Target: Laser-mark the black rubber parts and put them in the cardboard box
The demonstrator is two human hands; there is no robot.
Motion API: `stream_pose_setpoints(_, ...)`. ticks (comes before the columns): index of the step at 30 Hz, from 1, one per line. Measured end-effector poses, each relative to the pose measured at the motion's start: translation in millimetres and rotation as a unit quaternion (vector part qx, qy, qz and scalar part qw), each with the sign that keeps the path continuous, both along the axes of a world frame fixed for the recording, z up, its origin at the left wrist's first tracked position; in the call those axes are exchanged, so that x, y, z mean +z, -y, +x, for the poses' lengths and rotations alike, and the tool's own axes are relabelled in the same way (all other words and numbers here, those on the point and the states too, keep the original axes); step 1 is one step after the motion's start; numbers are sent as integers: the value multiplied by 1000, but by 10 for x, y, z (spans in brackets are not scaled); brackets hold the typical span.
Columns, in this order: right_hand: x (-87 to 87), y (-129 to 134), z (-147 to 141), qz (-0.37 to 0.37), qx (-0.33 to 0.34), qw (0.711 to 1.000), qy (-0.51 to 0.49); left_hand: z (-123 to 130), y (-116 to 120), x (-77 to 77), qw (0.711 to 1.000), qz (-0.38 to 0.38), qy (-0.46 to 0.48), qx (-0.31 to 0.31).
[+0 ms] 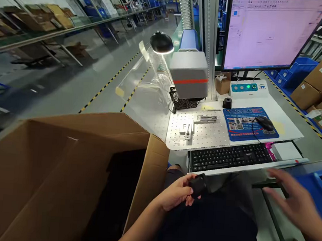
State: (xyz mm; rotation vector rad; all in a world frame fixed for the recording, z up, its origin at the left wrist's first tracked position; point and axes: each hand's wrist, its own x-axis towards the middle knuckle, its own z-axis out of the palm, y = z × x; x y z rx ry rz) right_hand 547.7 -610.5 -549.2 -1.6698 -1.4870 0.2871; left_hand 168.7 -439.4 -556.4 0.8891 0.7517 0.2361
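My left hand (180, 191) is closed around a small black blocky part (198, 186), held over my lap just below the keyboard (230, 157). The fingers cover some of the part, so its exact kind cannot be made out. Off to the right, my right hand (296, 201) is blurred by motion, with thumb and fingers apart and nothing seen between them. It is near a blue bin (318, 188) at the right edge. A metal fixture (188, 130) sits on the perforated plate (207, 137) beyond the keyboard.
A large open cardboard box (154, 164) stands at my left. A grey machine head (189, 72) and a lit lamp (162, 42) rise behind the plate. The monitor (274, 33), mouse (264, 123), control box (249, 88) and a black round piece (227, 102) occupy the bench's right side.
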Motion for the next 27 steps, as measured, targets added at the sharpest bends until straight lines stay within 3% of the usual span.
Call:
stream_pose_setpoints(3, 57, -382, -969, -22, 175, 984, 34, -152, 45, 11, 1000, 2, -14, -11)
stream_pose_setpoints(5, 18, -615, -1534, -27, 257, 965, 29, -275, 96, 23, 999, -7, -32, -7)
stream_pose_setpoints(9, -138, -899, -2235, -38, 329, 943, -29, -498, 220, 10, 997, -6, -69, 36)
stream_pose_setpoints(12, -241, -996, -2429, -53, 332, 937, -96, -659, 290, -49, 996, 3, -67, 62)
stream_pose_setpoints(17, -287, -1102, -2504, -99, 330, 923, -172, -905, 287, -163, 996, 5, -19, 87)
stream_pose_setpoints(21, -331, -1176, -2595, -115, 354, 908, -192, -978, 266, -198, 992, -28, 58, 113)
stream_pose_setpoints(24, -405, -1178, -2674, -103, 343, 920, -157, -942, 322, -235, 979, -63, 100, 165)
stream_pose_setpoints(27, -490, -1159, -2719, -86, 299, 945, -102, -855, 406, -307, 963, -42, 74, 256)
